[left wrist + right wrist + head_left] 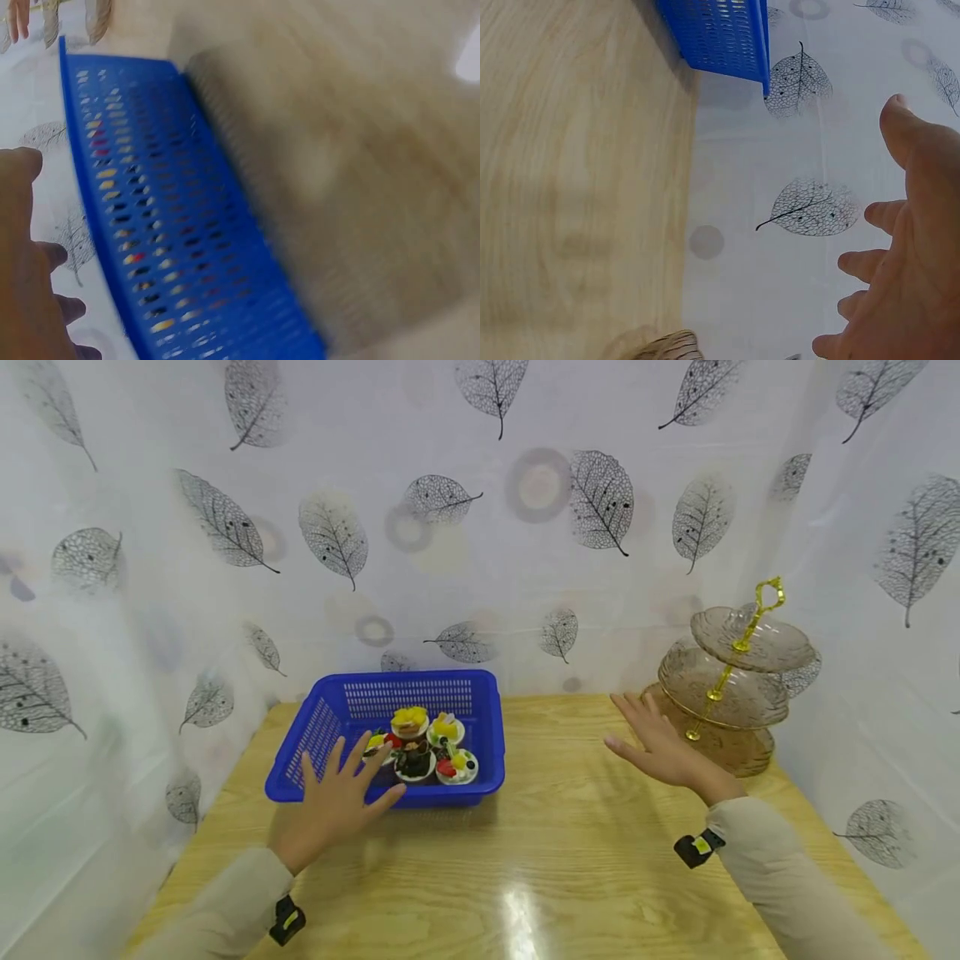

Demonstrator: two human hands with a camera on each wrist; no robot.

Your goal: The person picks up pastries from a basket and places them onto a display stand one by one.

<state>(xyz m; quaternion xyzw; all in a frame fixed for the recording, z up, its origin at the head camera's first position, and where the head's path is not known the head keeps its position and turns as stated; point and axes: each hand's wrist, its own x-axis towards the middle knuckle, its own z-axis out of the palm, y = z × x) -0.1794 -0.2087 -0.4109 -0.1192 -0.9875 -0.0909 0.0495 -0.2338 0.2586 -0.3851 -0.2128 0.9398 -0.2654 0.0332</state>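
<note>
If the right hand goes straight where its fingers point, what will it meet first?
Probably the leaf-patterned curtain behind the table; nothing shows between it and the right hand, though depth is unclear.

Cakes [415, 763] sit in a basket [489, 760] on the table's [570, 843] left, a stand [753, 695] at right, a curtain [517, 585] behind; left hand [333, 806] near basket, right hand [666, 750] near stand.

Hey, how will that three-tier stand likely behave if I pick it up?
The stand may tip if pushed high, as its plates stack on one thin gold pole. They look see-through, stiff and shiny, so possibly slippery or breakable. The looped handle on top probably lifts it best.
</note>
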